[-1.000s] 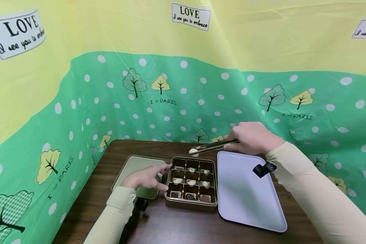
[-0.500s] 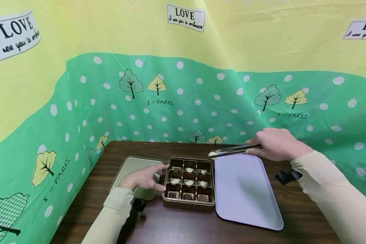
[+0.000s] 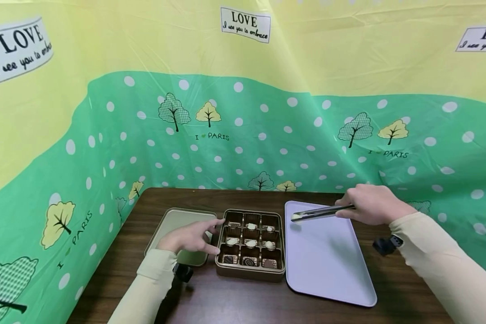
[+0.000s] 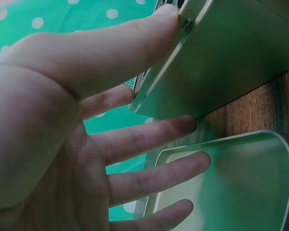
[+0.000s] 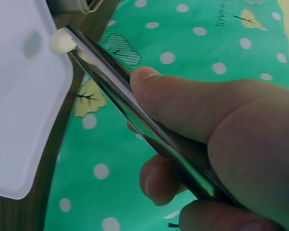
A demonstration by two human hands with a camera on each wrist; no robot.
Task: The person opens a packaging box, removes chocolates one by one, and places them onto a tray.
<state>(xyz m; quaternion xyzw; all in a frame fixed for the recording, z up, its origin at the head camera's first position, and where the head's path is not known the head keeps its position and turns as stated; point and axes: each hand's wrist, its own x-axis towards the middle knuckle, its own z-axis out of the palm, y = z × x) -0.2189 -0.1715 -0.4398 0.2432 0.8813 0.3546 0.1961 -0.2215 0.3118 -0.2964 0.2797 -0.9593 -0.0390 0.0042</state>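
A brown tin box point(image 3: 251, 272), split into compartments, holds white chocolates point(image 3: 250, 243) and dark chocolates point(image 3: 249, 261) in crinkled gold cups. My left hand point(image 3: 191, 236) rests at its left side, thumb and index fingertip on the rim, the other fingers spread and nearly straight in the left wrist view. My right hand point(image 3: 372, 204) grips metal tongs point(image 3: 324, 212) above the far end of a lavender tray point(image 3: 328, 256). Between the tong tips is a small white chocolate point(image 5: 63, 41); whether it touches the tray I cannot tell.
A gold-coloured lid point(image 3: 192, 257) lies left of the tin, partly under the left hand. Dark wooden table point(image 3: 251, 301) shows in front. A patterned green and yellow curtain point(image 3: 243, 148) stands behind and along the sides.
My right hand has carried the tongs and white chocolate from above the tin's far side rightward, then lowered them over the tray. The left hand stays at the tin.
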